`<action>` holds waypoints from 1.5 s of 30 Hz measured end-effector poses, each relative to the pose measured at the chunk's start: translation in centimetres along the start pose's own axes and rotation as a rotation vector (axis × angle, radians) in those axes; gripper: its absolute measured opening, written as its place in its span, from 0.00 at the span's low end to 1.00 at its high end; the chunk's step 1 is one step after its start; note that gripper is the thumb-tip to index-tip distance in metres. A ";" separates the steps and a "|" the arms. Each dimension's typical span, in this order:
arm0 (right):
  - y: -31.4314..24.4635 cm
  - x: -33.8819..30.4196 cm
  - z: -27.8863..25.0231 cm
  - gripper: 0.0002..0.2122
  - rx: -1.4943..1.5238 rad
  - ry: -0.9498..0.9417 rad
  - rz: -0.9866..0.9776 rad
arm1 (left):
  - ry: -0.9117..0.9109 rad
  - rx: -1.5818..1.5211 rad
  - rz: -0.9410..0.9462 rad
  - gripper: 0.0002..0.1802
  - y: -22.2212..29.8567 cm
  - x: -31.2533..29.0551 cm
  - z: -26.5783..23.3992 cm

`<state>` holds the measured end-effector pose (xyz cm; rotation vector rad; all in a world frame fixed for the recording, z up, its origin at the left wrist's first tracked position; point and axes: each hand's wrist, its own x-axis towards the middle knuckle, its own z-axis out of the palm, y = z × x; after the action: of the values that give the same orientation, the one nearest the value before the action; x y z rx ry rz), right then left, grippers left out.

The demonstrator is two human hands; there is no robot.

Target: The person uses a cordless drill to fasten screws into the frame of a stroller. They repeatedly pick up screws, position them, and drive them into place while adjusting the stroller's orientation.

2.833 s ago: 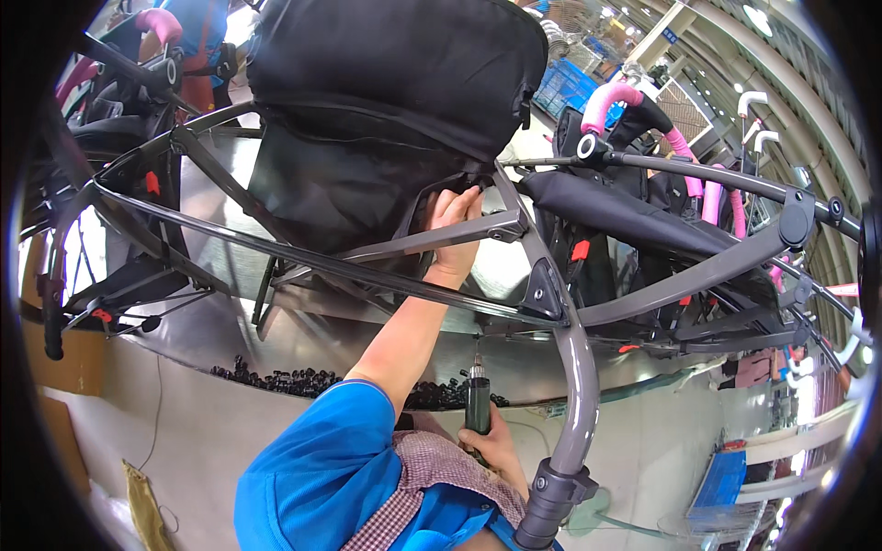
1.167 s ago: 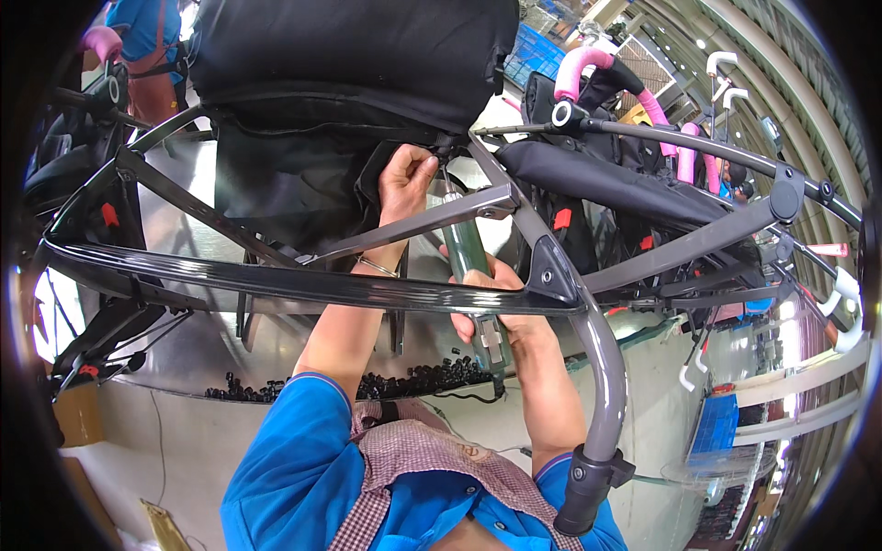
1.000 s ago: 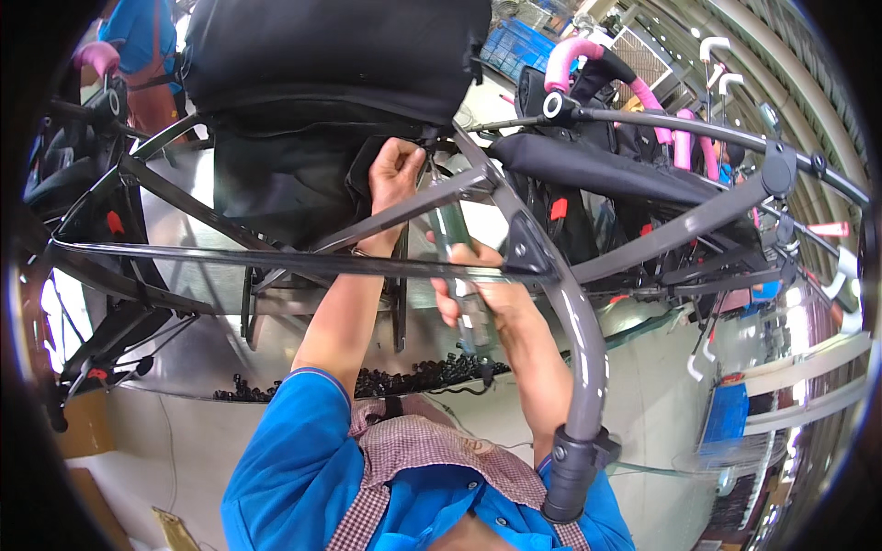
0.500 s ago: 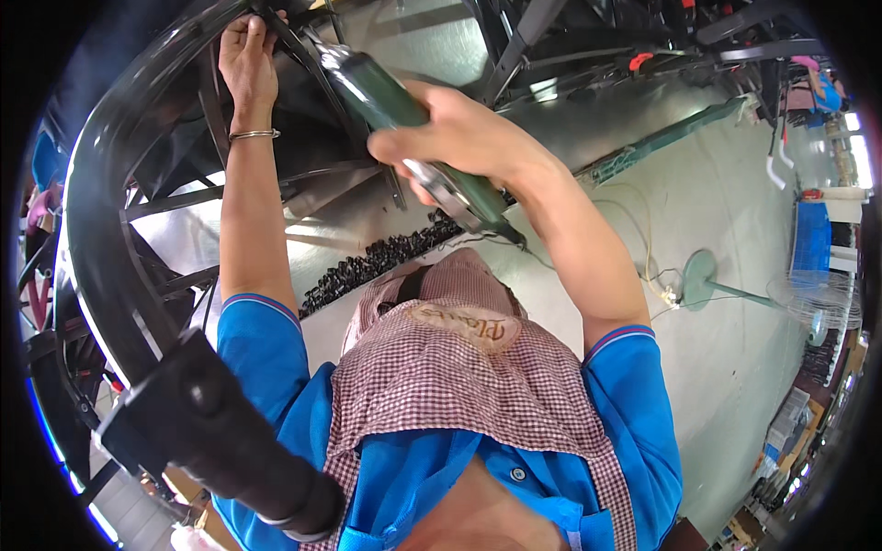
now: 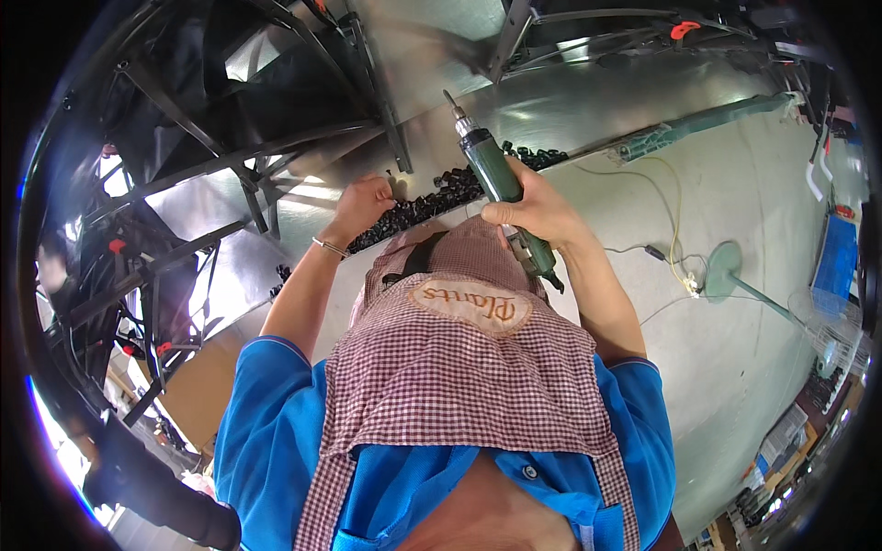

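My right hand [image 5: 549, 213] grips a dark green electric screwdriver [image 5: 494, 172] around its body. Its metal bit points up and away from me, over the bench, touching nothing. My left hand [image 5: 365, 204] is at the near edge of the metal bench, with fingers curled together beside a row of small black parts [image 5: 450, 191]. Whatever its fingertips hold, if anything, is too small to make out. Beyond that hand stands a black metal tube frame [image 5: 276, 142] with dark fabric or sheeting on it.
The shiny metal bench [image 5: 560, 106] stretches ahead, with a green edge rail [image 5: 698, 124] on the right. More black frames with red clips [image 5: 684, 29] stand at the far right. A green-based fan [image 5: 723, 271] and cables are on the right-hand floor. A cardboard box [image 5: 197, 390] sits low left.
My left hand has come back from the upper frame to the small black parts. The screwdriver has drawn away from the frame, rightward and nearer me, its bit now upright. My view has shifted.
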<state>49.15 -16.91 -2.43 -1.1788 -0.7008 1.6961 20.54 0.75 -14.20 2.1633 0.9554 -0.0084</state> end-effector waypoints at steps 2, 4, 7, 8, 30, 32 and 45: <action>0.1 0.0 0.2 0.38 -0.004 -0.025 -0.004 | 0.046 0.114 0.033 0.05 -0.9 -0.6 1.2; 0.2 0.2 0.5 0.39 -0.071 -0.037 -0.046 | 0.138 0.255 0.131 0.04 -1.6 -0.8 2.5; 0.1 0.3 0.8 0.40 -0.267 -0.046 -0.102 | 0.111 0.006 -0.037 0.04 -1.6 -0.1 2.4; 0.1 0.3 1.0 0.44 -0.312 -0.043 -0.100 | 0.088 -0.129 -0.122 0.04 -1.2 0.1 1.9; -0.5 0.0 2.7 0.48 -0.530 -0.125 -0.103 | -0.126 -1.435 -0.074 0.04 8.0 3.1 -7.6; -1.0 0.2 3.0 0.48 -0.592 -0.087 -0.077 | -0.154 -1.314 -0.094 0.04 8.0 3.7 -8.6; -1.1 1.1 4.7 0.50 -0.606 0.132 -0.151 | -0.009 -1.604 -0.082 0.08 9.7 5.9 -9.4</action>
<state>45.03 -15.26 -0.17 -1.5846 -1.2385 1.2966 28.35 6.32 -3.06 0.6313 0.6090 0.5204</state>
